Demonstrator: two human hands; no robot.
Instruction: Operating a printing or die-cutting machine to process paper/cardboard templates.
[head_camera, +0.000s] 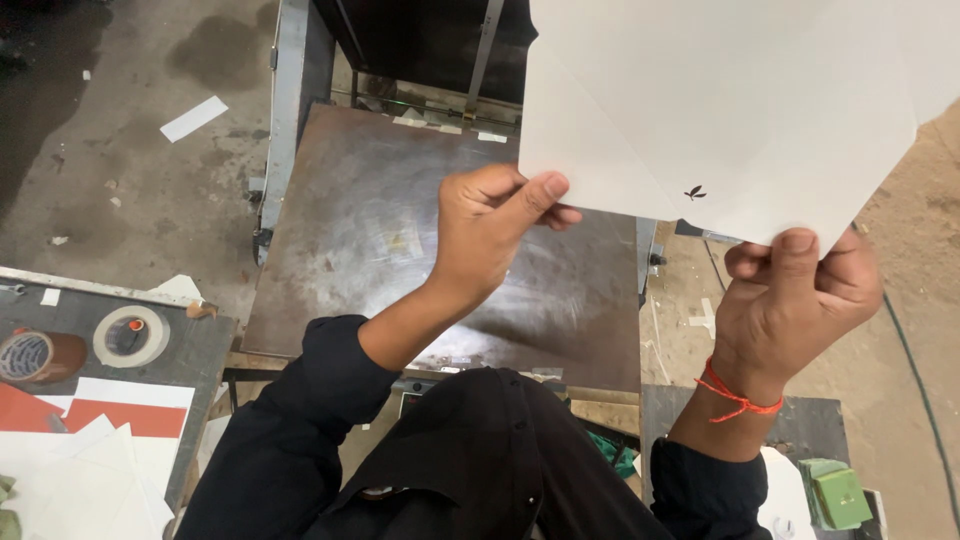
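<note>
I hold a large white card sheet (720, 100) up in front of me with both hands; it has faint fold lines and a small dark leaf mark near its lower edge. My left hand (490, 225) pinches the sheet's lower left edge, thumb on top. My right hand (795, 300), with an orange thread around the wrist, grips the lower right corner. Below the sheet lies a worn metal press plate (400, 240), with nothing on it.
A side table at the left (200, 345) carries two tape rolls (130, 335) and red and white paper sheets (100, 415). A green block (840, 495) sits at the lower right. The concrete floor holds a paper strip (193, 118) and a green hose (915, 380).
</note>
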